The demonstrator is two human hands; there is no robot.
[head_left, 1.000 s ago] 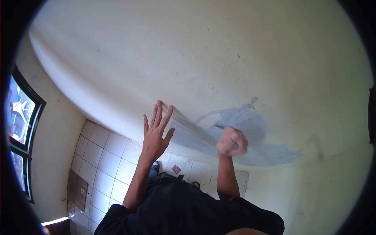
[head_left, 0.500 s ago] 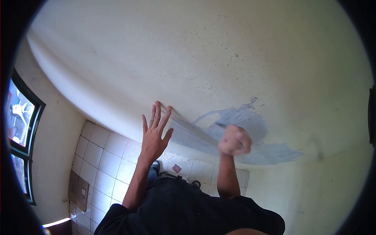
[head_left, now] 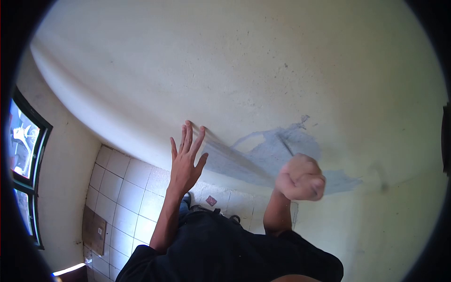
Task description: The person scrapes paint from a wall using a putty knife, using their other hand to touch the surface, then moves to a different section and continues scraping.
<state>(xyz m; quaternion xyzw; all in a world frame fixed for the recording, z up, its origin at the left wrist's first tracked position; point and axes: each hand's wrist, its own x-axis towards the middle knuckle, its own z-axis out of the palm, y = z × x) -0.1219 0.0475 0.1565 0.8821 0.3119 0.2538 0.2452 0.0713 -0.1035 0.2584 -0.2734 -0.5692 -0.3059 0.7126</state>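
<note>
Clenching a slim tool (head_left: 286, 145), the right fist (head_left: 303, 177) (blurred) could slip, gouging the grey wall patch (head_left: 307, 144); left hand (head_left: 187, 162) splays empty beside it.

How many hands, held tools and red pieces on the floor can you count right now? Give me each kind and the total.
Hands: 2 (left hand, right hand)
Held tools: 1 (thin tool, in the right hand)
Red pieces: 1 (red piece)
Total: 4
</note>
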